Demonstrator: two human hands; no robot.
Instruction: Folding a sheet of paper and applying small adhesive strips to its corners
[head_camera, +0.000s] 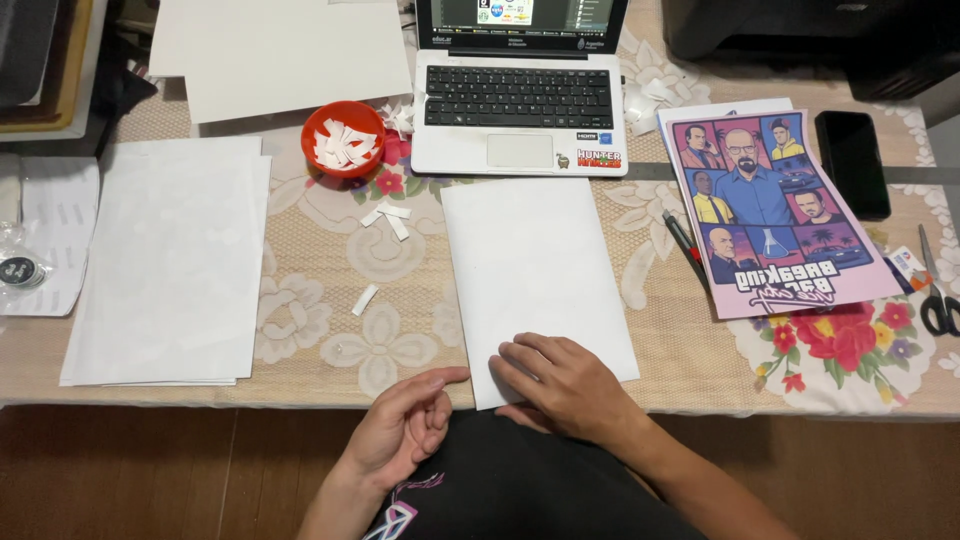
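A blank white sheet (535, 270) lies on the table in front of me, below a silver laptop (520, 110). My right hand (560, 385) rests flat on the sheet's near edge, fingers spread and pressing it down. My left hand (405, 425) hovers at the table's front edge just left of the sheet, fingers loosely curled, thumb pointing toward the sheet's corner, holding nothing that I can see.
A stack of white sheets (170, 260) lies at the left. A red bowl (343, 140) holds several white paper strips; loose strips (385, 218) lie nearby. At the right sit a colourful cartoon poster (775, 210), pens (685, 245), a black phone (852, 162) and scissors (935, 290).
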